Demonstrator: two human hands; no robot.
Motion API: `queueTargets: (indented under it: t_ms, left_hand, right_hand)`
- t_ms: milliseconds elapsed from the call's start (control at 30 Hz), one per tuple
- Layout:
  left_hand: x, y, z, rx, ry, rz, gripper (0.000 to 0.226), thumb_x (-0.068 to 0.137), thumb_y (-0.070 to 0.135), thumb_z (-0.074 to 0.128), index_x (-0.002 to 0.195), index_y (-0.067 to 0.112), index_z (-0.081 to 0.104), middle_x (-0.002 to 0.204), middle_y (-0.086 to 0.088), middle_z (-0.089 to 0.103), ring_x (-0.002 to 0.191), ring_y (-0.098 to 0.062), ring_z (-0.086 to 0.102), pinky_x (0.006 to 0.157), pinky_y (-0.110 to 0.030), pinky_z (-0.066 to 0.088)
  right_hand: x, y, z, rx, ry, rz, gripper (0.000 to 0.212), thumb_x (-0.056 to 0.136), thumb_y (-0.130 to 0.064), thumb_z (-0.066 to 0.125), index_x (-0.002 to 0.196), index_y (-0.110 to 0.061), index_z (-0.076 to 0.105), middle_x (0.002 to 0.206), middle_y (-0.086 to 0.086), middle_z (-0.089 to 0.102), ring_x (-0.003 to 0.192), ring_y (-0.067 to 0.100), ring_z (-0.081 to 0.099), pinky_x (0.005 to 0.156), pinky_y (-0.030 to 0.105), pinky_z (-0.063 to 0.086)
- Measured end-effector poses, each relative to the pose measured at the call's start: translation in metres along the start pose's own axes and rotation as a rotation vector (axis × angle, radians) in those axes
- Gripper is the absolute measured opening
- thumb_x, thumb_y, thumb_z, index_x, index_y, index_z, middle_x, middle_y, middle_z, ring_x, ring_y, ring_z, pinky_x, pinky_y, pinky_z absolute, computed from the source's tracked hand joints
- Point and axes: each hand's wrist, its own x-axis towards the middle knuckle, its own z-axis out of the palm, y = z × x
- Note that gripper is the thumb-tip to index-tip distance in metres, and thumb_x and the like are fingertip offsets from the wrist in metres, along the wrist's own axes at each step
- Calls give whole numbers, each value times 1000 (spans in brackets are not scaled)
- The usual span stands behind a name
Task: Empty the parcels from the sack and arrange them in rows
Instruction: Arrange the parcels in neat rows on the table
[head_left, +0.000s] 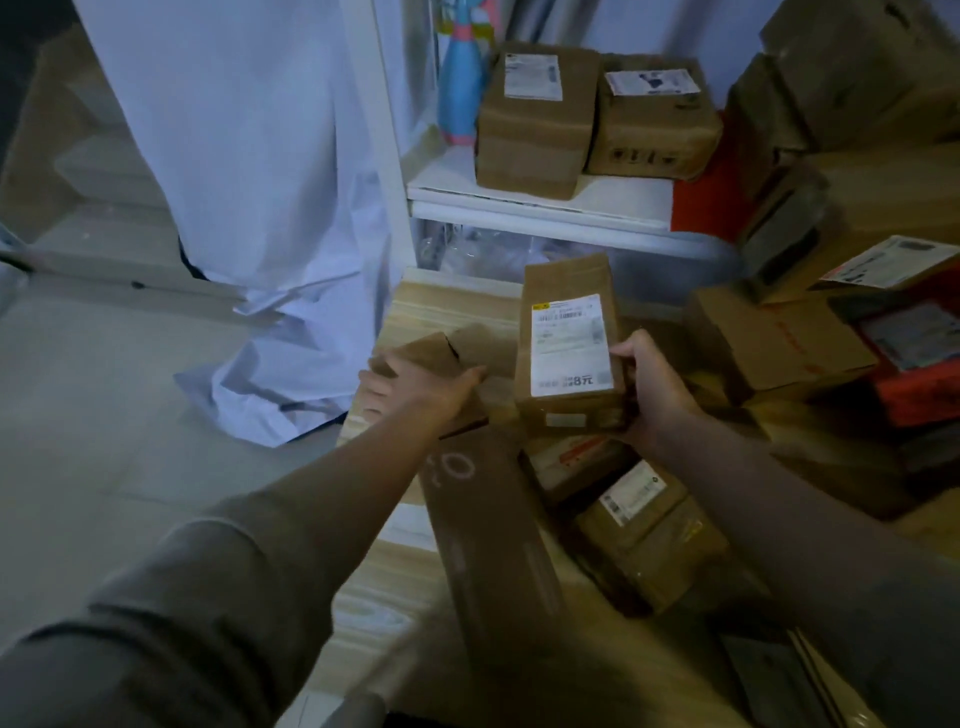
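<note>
While parcels are lying jumbled across the wooden surface (447, 306), gripping a small brown box (441, 351) in the left hand (415, 387) and a labelled parcel (571, 348) in the right hand (657, 387), probably needing lining up along the far edge.

Both arms reach forward from the lower edge of the view, sleeves covering the upper forearms and the wrists bare. The left hand (415, 384) lies palm down, fingers curled over a small box (441, 353). The right hand (657, 387) grips a labelled parcel (569, 348) at its right side, thumb on top.
</note>
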Motion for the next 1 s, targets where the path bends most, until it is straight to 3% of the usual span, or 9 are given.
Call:
queueTargets:
  t_ms: [200,333,500,600,667,767,833,900,1000]
  left_hand:
    - [18,9,30,103,-53,-8,136,63,68,79,155,27,-13,161,-18,-21,149,-41,-1,118,-61,14]
    - [23,-3,27,97,-31,57,127,68,58,80,155,31,-9,162,-12,-19,148,-40,5,115,-59,21]
    - [49,-10,6,-341,11,125,101,71,54,73,153,31,19,152,-2,17,136,-36,32,109,-50,36]
    - [70,-15,-12,-695,-185,106,75,84,35,70,149,27,34,134,-4,45,118,-28,53,89,-38,48]
    - [81,-14,-18,-725,-275,89,57,92,28,60,145,19,41,134,-16,55,101,-27,60,78,-37,51]
    - [88,-1,-20,-731,-323,118,33,98,18,41,127,12,55,123,-23,61,79,-22,59,59,-31,48]
    - [90,5,-20,-739,-355,114,40,102,10,31,139,16,45,119,-17,61,88,-25,63,66,-37,54]
    - [94,8,-14,-643,-329,125,48,104,15,33,151,21,33,132,-13,56,107,-30,62,87,-48,55]
    - [96,11,-6,-544,-87,44,62,100,48,41,155,23,25,152,-13,40,131,-37,47,107,-55,42]
  right_hand:
    - [14,-2,3,-70,49,-18,39,98,-38,41,113,-17,70,100,7,78,97,25,73,93,46,54]
    - [20,1,13,-100,20,-12,39,98,-38,41,110,-16,70,97,6,78,97,26,73,95,47,53]
    - [29,4,34,-19,-61,23,42,99,-41,37,107,-17,70,97,7,78,100,26,72,92,44,54]
    - [42,0,41,-55,-19,40,42,98,-40,37,111,-17,68,104,9,76,104,28,69,95,47,52]
    - [51,-2,40,-175,41,35,33,98,-35,42,120,-19,62,114,8,69,106,28,64,96,51,52]
    - [59,0,36,-367,37,-5,43,99,-42,51,139,-28,48,124,3,60,109,26,58,95,52,52]
    - [59,3,35,-378,51,-40,47,99,-45,51,142,-29,44,120,1,59,107,23,57,96,48,51]
    - [59,7,34,-369,85,-91,48,99,-41,53,144,-28,43,115,-4,58,103,18,56,94,41,50]
    - [59,10,37,-342,105,-108,58,96,-43,57,148,-27,38,129,-2,55,117,24,55,99,44,51]
